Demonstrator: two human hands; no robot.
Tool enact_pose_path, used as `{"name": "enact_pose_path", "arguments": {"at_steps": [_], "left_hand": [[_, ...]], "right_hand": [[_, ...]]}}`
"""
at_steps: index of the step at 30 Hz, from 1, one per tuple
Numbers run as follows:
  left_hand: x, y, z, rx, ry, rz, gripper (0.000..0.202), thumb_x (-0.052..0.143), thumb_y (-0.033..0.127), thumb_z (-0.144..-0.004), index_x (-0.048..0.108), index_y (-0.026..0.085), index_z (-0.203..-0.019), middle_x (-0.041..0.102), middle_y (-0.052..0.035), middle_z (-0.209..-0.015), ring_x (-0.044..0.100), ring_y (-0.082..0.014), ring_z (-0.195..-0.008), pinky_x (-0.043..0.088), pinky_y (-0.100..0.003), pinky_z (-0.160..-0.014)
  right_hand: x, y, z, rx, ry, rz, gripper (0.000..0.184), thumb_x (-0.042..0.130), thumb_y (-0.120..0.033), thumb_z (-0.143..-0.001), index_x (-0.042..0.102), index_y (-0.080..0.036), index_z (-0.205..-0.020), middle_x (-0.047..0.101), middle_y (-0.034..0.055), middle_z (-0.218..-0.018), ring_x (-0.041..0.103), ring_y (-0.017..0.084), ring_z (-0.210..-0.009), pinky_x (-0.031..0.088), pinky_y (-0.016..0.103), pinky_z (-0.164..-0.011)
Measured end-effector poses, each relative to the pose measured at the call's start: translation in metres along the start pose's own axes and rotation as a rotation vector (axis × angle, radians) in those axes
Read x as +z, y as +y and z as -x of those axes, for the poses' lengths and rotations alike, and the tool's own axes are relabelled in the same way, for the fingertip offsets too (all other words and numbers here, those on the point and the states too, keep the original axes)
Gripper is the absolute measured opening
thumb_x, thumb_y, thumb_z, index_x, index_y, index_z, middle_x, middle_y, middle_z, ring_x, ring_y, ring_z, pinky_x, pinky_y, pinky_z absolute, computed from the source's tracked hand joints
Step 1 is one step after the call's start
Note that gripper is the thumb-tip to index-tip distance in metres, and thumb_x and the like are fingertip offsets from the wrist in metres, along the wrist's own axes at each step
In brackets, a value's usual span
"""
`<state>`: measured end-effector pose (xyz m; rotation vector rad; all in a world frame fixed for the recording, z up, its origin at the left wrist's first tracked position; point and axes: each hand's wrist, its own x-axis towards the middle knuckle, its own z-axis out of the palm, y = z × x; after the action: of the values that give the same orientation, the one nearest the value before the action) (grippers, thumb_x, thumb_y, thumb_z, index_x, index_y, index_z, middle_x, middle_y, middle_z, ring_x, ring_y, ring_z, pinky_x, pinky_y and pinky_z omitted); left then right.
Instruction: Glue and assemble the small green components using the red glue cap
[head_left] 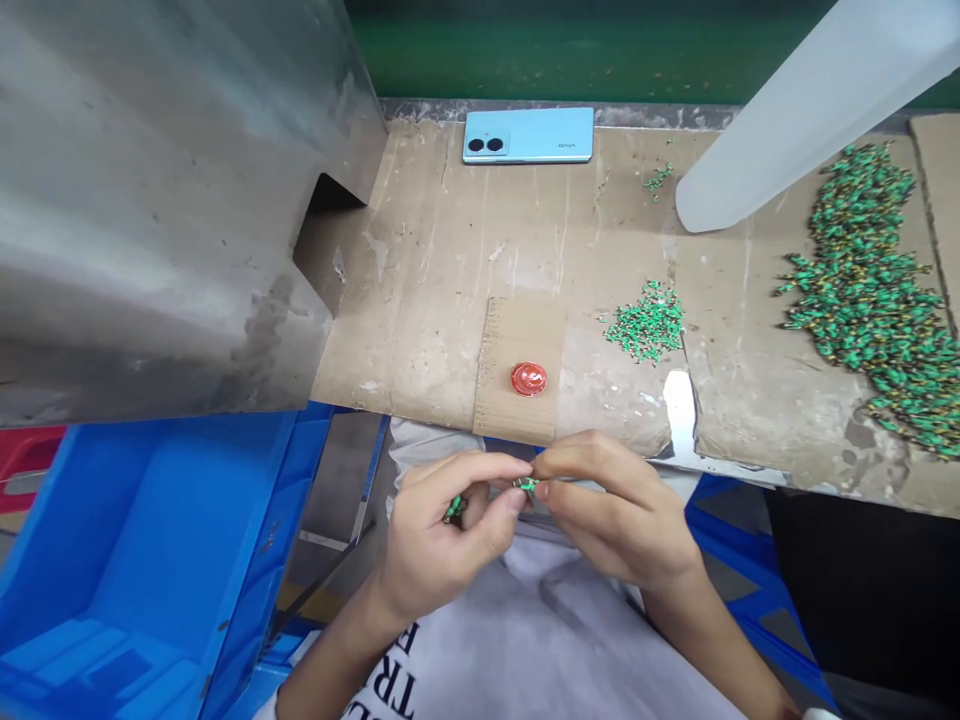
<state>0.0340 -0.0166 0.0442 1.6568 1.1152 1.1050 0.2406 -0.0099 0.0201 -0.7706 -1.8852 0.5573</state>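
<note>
Currently, a small green component is pinched between the left hand and the right hand; another green piece is tucked inside the left hand's grip.

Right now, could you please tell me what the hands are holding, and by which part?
The left hand and right hand pinch a small green piece between their fingertips; the gripped part is too small to tell.

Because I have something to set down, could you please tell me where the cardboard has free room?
The cardboard is free between the metal housing, the phone and the red disc. A narrower strip separates the small green pile and big green heap, which crowds the right end.
</note>
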Motion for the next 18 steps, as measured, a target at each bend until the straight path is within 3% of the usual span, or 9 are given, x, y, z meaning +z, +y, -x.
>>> {"name": "enact_pose_path", "arguments": {"at_steps": [4, 9, 13, 18], "left_hand": [[0.001, 0.0, 0.0, 0.024, -0.016, -0.007, 0.02, 0.073, 0.006, -0.093, 0.079, 0.02, -0.107, 0.079, 0.0024, -0.073, 0.053, -0.0074, -0.045, 0.047, -0.02, -0.048], [0.003, 0.001, -0.002, 0.088, 0.018, -0.092, 0.023, 0.07, 0.002, -0.088, 0.077, 0.019, -0.101, 0.07, 0.0058, -0.066, 0.046, -0.0056, -0.044, 0.041, -0.018, -0.044], [0.002, 0.005, -0.004, 0.139, 0.03, -0.193, 0.022, 0.069, 0.002, -0.088, 0.075, 0.019, -0.101, 0.071, 0.005, -0.068, 0.048, -0.0059, -0.044, 0.042, -0.018, -0.044], [0.003, 0.007, -0.006, 0.128, 0.004, -0.222, 0.019, 0.068, 0.003, -0.086, 0.072, 0.02, -0.095, 0.067, 0.0063, -0.063, 0.047, -0.0062, -0.042, 0.042, -0.018, -0.043]], "right_hand": [[0.001, 0.001, -0.002, 0.003, -0.025, -0.031, 0.024, 0.061, -0.004, -0.102, 0.072, -0.022, -0.113, 0.081, 0.0092, -0.095, 0.076, 0.02, -0.081, 0.067, 0.033, -0.07], [0.006, -0.003, -0.003, 0.108, -0.01, -0.135, 0.024, 0.067, -0.007, -0.101, 0.068, -0.022, -0.12, 0.081, 0.0073, -0.093, 0.079, 0.02, -0.081, 0.069, 0.032, -0.074], [0.007, -0.008, -0.003, 0.233, -0.006, -0.172, 0.019, 0.068, -0.008, -0.101, 0.069, -0.023, -0.112, 0.081, 0.0042, -0.089, 0.08, 0.019, -0.078, 0.069, 0.03, -0.074], [0.009, -0.009, -0.002, 0.282, 0.019, -0.233, 0.016, 0.069, -0.009, -0.099, 0.069, -0.023, -0.107, 0.08, 0.0038, -0.087, 0.078, 0.019, -0.074, 0.068, 0.03, -0.068]]}}
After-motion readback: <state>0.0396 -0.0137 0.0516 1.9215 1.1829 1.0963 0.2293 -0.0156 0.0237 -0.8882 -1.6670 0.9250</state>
